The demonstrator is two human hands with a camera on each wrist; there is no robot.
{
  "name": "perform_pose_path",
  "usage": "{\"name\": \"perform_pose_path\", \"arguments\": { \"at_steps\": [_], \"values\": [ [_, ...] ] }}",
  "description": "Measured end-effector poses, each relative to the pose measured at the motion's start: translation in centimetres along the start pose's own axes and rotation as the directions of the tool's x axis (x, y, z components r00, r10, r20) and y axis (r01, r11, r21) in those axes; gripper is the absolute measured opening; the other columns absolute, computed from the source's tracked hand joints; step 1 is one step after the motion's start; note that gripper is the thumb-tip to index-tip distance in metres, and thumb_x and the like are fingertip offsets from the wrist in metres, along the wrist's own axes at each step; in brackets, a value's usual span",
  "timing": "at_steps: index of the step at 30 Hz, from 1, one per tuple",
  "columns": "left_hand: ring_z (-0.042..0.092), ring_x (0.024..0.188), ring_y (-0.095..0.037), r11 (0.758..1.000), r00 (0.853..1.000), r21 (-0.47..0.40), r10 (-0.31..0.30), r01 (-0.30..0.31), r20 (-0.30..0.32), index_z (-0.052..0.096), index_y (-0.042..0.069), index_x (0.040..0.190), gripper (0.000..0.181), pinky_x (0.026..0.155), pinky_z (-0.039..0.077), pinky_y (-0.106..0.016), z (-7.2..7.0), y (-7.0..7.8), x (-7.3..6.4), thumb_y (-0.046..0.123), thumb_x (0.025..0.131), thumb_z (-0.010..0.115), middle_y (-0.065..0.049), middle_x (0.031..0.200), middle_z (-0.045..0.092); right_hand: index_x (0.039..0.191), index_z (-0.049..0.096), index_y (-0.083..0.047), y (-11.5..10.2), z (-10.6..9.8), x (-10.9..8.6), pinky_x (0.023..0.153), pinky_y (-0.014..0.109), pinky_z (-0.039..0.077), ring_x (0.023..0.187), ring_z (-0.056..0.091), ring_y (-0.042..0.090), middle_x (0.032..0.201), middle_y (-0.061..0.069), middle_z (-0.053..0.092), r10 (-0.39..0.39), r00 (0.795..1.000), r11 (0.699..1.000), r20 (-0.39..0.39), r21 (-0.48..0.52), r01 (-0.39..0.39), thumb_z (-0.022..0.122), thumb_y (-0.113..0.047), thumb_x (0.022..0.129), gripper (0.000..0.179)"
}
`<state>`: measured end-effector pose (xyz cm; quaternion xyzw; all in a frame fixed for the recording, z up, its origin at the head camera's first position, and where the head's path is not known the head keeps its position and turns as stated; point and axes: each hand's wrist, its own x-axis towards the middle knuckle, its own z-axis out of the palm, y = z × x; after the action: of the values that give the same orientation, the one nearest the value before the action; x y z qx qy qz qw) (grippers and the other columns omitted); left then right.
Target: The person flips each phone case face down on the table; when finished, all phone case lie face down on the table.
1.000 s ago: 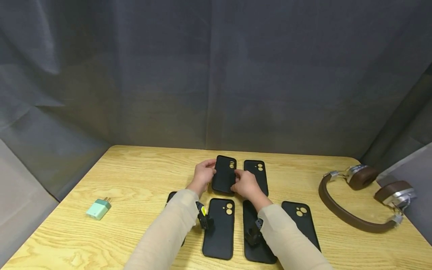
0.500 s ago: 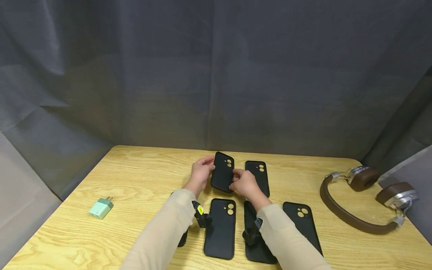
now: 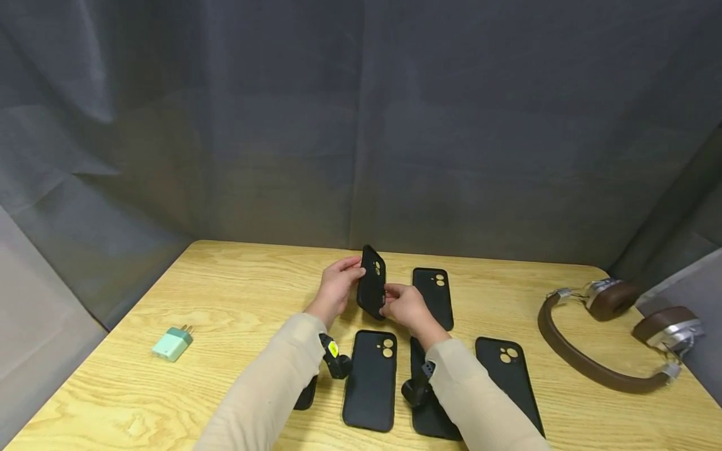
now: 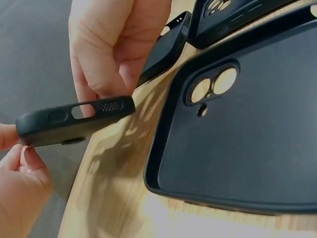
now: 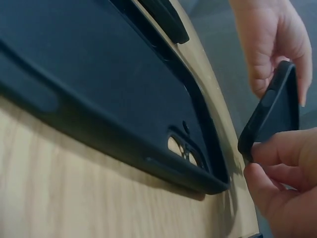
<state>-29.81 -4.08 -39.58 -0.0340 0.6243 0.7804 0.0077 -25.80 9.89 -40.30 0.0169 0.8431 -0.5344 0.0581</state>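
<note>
A black phone case [image 3: 372,285] is raised near the back middle of the table, tilted steeply so it looks narrow in the head view. My left hand [image 3: 335,288] pinches its left edge between thumb and fingers. On its lower right edge, my right hand [image 3: 405,305] pinches with thumb and fingertips. The left wrist view has the case's end [image 4: 74,119] facing the camera, with a port cutout and speaker holes. Directly below lies another phone case [image 3: 369,382], its inside facing up. A further case [image 3: 434,294] lies just right of my right hand.
More black cases lie partly under my forearms, one at the right [image 3: 510,376] and one at the left [image 3: 306,394]. Brown headphones [image 3: 575,357] rest at the far right. A mint-green plug adapter [image 3: 172,344] is at the left. A dark curtain [image 3: 271,138] hangs behind the table.
The held case has turned from showing its broad inner face to nearly edge-on, its top rising slightly. Both hands keep hold of it; my right hand has shifted a little left.
</note>
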Motion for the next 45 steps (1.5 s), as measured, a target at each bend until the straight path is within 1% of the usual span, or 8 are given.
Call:
{"name": "perform_pose_path", "arguments": {
  "at_steps": [7,11,15,22,30,35,40,45],
  "values": [
    [0.055,0.076,-0.008,0.999,0.999,0.014,-0.030,0.030,0.041,0.058,-0.007,0.118,0.035,0.072,0.044,-0.023,0.4,0.6,-0.5,-0.004,0.083,0.061,-0.021,0.115,0.060,0.128,0.050,0.007,0.3,0.5,0.3,0.071,0.024,0.047,0.092,0.058,0.022,0.108,0.019,0.060,0.003,1.000,0.999,0.019,0.054,-0.004,0.059,0.015,0.072,0.057],
    [0.053,0.072,-0.009,0.996,0.997,0.078,-0.049,0.045,0.051,0.059,-0.004,0.117,0.034,0.079,0.045,-0.030,0.5,0.9,-0.8,-0.001,0.083,0.062,-0.010,0.098,0.063,0.123,0.053,0.009,0.5,0.8,0.4,0.069,0.023,0.045,0.088,0.057,0.020,0.104,0.018,0.063,0.003,1.000,0.998,0.021,0.055,-0.004,0.056,0.016,0.073,0.051],
    [0.053,0.073,-0.010,0.990,0.996,0.133,-0.063,0.054,0.061,0.059,-0.003,0.118,0.036,0.082,0.045,-0.034,0.4,0.8,-1.0,0.000,0.083,0.062,-0.002,0.087,0.060,0.122,0.055,0.008,0.7,1.0,0.3,0.069,0.024,0.045,0.087,0.057,0.019,0.102,0.016,0.065,0.012,1.000,0.999,0.023,0.032,-0.012,0.055,0.015,0.074,0.048],
    [0.051,0.065,-0.011,0.987,0.995,0.150,-0.070,0.059,0.072,0.058,-0.002,0.120,0.037,0.064,0.043,-0.026,0.5,0.6,-1.2,0.000,0.083,0.061,-0.002,0.081,0.058,0.122,0.054,0.009,1.0,1.3,0.4,0.063,0.023,0.042,0.080,0.053,0.018,0.093,0.012,0.063,-0.049,0.998,0.996,0.032,-0.072,0.051,0.051,0.016,0.071,0.052],
    [0.050,0.061,-0.011,0.975,0.989,0.201,-0.117,0.098,0.086,0.057,-0.002,0.120,0.036,0.064,0.044,-0.028,0.7,0.5,-1.5,-0.001,0.084,0.059,-0.001,0.075,0.056,0.102,0.064,0.002,1.0,1.6,0.3,0.054,0.024,0.036,0.063,0.046,0.017,0.071,0.005,0.053,-0.092,0.995,0.984,0.043,-0.151,0.097,0.050,0.014,0.073,0.034],
    [0.050,0.061,-0.010,0.972,0.988,0.207,-0.132,0.113,0.080,0.057,0.000,0.119,0.036,0.064,0.045,-0.028,0.9,0.4,-1.5,0.001,0.084,0.060,-0.002,0.078,0.056,0.112,0.061,0.004,0.8,1.5,0.0,0.059,0.025,0.040,0.071,0.050,0.019,0.082,0.009,0.058,-0.051,0.997,0.997,0.049,-0.058,0.054,0.051,0.016,0.072,0.043],
    [0.049,0.061,-0.009,0.972,0.988,0.205,-0.132,0.113,0.081,0.057,-0.001,0.119,0.035,0.061,0.044,-0.024,1.2,0.2,-1.6,0.001,0.084,0.060,-0.002,0.078,0.055,0.121,0.056,0.006,0.6,1.0,-0.8,0.070,0.027,0.046,0.086,0.056,0.020,0.103,0.016,0.063,0.009,1.000,1.000,0.010,0.015,-0.009,0.055,0.010,0.080,0.042],
    [0.049,0.060,-0.008,0.973,0.987,0.201,-0.135,0.115,0.087,0.057,-0.001,0.119,0.035,0.058,0.043,-0.022,1.3,-0.1,-1.7,0.003,0.084,0.059,-0.001,0.077,0.056,0.126,0.052,0.008,0.1,0.5,-1.6,0.076,0.033,0.050,0.091,0.060,0.026,0.112,0.024,0.059,0.075,0.996,0.980,-0.042,0.185,-0.066,0.051,-0.001,0.089,0.038]
  ]
}}
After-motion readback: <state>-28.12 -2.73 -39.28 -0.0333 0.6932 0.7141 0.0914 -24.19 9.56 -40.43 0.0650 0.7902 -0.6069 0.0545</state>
